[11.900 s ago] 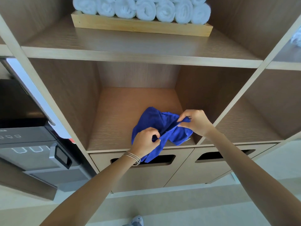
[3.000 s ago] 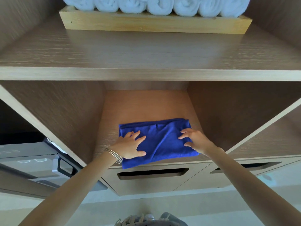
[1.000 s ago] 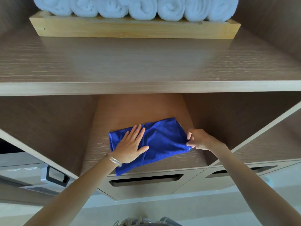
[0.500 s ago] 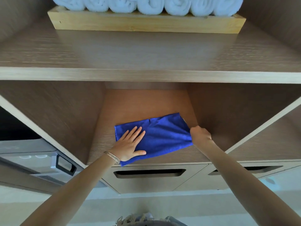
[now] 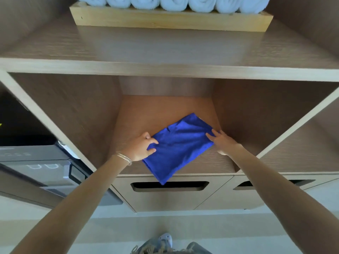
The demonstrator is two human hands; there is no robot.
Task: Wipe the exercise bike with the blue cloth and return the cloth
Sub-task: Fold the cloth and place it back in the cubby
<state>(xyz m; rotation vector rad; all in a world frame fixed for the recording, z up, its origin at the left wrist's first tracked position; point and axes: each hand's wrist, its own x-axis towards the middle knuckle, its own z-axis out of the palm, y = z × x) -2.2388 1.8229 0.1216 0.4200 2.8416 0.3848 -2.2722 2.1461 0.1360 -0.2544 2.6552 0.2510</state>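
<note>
A pale wooden shelf unit (image 5: 165, 70) fills the view. On the floor of its open cubby (image 5: 161, 107) the blue cloth (image 5: 179, 145) lies folded but askew, one corner drooping over the front edge. The left grip (image 5: 140, 147) curls round the cloth's left edge; the right grip (image 5: 221, 142) rests flat-fingered on the far corner. Best now, I judge: turn it square, slide it inward — smoothing any creases — then let go.

A gym or hotel fitness room's towel station, by the look of it: rolled white towels (image 5: 170, 3) lined up in a shallow pale wooden tray (image 5: 165, 20) on built-in light wood shelving (image 5: 165, 70), a folded blue cloth (image 5: 179, 147) in one cubby, slotted cabinet fronts (image 5: 165, 201) beneath.
</note>
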